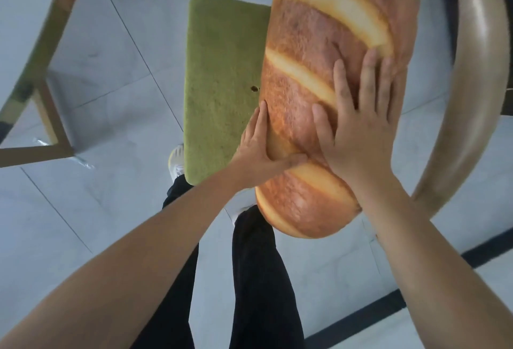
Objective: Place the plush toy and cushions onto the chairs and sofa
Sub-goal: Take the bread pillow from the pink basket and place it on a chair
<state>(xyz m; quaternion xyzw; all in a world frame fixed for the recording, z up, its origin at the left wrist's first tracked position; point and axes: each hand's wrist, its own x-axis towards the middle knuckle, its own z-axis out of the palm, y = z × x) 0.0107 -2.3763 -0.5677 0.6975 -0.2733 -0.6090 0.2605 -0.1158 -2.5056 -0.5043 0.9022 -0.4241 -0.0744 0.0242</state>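
A long bread-loaf plush cushion lies lengthwise over the right half of a green seat pad on a wooden chair. Its near end sticks out past the seat's front edge. My left hand grips the loaf's left side near that end, thumb pressed into its top. My right hand lies flat on top of the loaf with fingers spread. The chair's curved wooden backrest rail arcs around the right side.
A second wooden chair frame stands at the left on the pale tiled floor. My dark trouser legs and a shoe are right in front of the seat. A black floor strip runs along the lower right.
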